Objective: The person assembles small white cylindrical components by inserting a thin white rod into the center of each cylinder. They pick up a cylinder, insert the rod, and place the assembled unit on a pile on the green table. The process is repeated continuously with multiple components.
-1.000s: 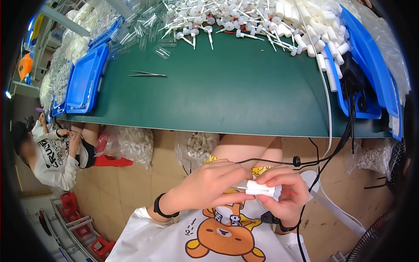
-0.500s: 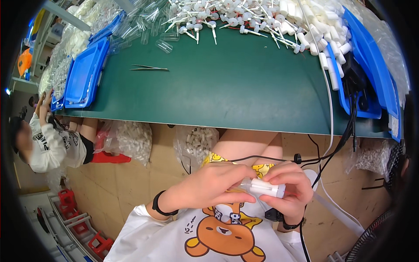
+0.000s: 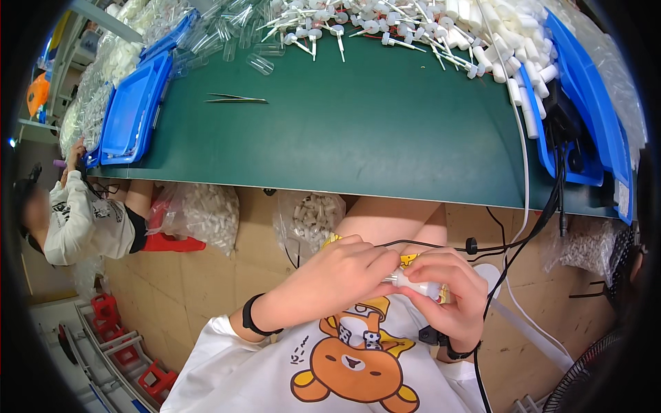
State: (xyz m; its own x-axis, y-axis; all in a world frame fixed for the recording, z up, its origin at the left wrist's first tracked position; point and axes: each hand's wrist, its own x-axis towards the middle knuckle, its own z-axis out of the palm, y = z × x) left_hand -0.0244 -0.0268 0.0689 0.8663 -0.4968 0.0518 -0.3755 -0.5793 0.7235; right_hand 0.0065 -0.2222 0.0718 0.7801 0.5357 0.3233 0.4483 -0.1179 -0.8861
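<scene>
Over my lap, my right hand (image 3: 454,289) is closed around a clear plastic tube (image 3: 421,286) with a white filling inside. My left hand (image 3: 361,267) is closed at the tube's left end, fingers curled and thumb pressed in; its fingertips partly hide that end. On the green table beyond lie metal tweezers (image 3: 236,100). At the far edge are piles of empty clear tubes (image 3: 260,64), white sticks with round translucent caps (image 3: 340,43) and white cylinders (image 3: 529,122).
Blue trays stand at the left (image 3: 131,113) and right (image 3: 585,103) of the table (image 3: 323,131). Black cables (image 3: 544,213) and a white cord hang at the right. Bags of white pieces (image 3: 310,215) sit below the table edge. Another person (image 3: 86,220) sits at the left.
The tube has tilted and sits deeper in my right hand. My left fingers have curled in closer at its left end. The other person's arm has shifted.
</scene>
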